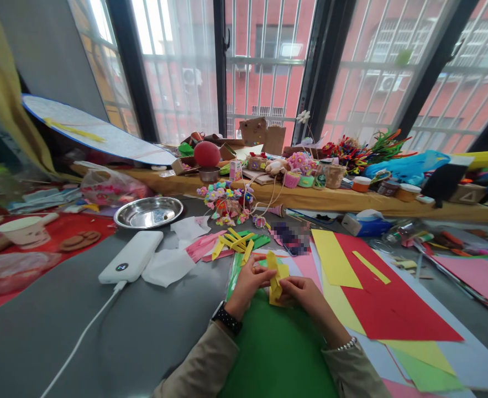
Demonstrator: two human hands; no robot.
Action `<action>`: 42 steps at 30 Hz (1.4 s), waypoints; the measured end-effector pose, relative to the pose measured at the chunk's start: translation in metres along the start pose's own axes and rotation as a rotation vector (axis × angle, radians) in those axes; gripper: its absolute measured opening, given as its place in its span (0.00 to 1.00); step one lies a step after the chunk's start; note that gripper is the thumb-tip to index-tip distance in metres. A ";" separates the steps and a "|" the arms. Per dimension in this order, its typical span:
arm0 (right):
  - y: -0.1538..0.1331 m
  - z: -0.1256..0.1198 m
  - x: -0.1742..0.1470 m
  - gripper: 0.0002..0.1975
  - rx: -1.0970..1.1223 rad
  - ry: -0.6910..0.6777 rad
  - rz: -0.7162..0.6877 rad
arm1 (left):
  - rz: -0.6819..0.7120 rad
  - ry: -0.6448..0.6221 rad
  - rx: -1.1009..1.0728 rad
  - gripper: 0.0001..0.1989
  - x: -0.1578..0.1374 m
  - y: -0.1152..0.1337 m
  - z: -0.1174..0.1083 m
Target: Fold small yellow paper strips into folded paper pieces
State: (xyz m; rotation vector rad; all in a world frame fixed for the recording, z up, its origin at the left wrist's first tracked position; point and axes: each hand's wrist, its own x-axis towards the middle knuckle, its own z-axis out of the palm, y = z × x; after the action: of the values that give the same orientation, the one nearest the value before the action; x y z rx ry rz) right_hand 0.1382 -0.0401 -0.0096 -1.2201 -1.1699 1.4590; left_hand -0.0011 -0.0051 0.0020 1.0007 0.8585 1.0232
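Over a sheet of green paper (281, 354), my left hand (250, 282) and my right hand (304, 296) both pinch a piece of folded yellow paper (274, 279). The left fingers grip its left side, while the right thumb and fingertips press its right side. Folded yellow strips (236, 241) lie in a small pile just beyond my left hand. To the right, a sheet of yellow paper (335, 260) and a narrow yellow strip (371, 267) rest on a sheet of red paper (397, 304).
A white power bank (131, 257) with a cable lies at left, near a metal plate (148, 213). White tissues (169, 268) are beside it. Behind, pipe-cleaner flowers (227, 202) stand before a cluttered window ledge (310, 195). A blurred phone (291, 237) lies beyond my hands.
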 end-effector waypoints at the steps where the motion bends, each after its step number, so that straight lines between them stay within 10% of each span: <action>1: 0.000 0.000 -0.001 0.14 -0.006 -0.006 -0.011 | -0.001 -0.006 -0.001 0.24 0.000 0.000 0.000; 26: -0.005 -0.005 -0.002 0.15 -0.421 0.209 -0.345 | 0.184 -0.168 0.275 0.12 0.001 -0.007 0.002; 42: -0.002 -0.005 0.001 0.13 -0.090 0.190 -0.177 | 0.350 -0.202 0.482 0.26 -0.001 -0.007 0.004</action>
State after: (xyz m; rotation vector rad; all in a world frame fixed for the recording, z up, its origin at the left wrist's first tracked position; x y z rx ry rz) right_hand 0.1432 -0.0381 -0.0079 -1.2533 -1.1911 1.1443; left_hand 0.0041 -0.0081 -0.0038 1.6792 0.7932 1.0027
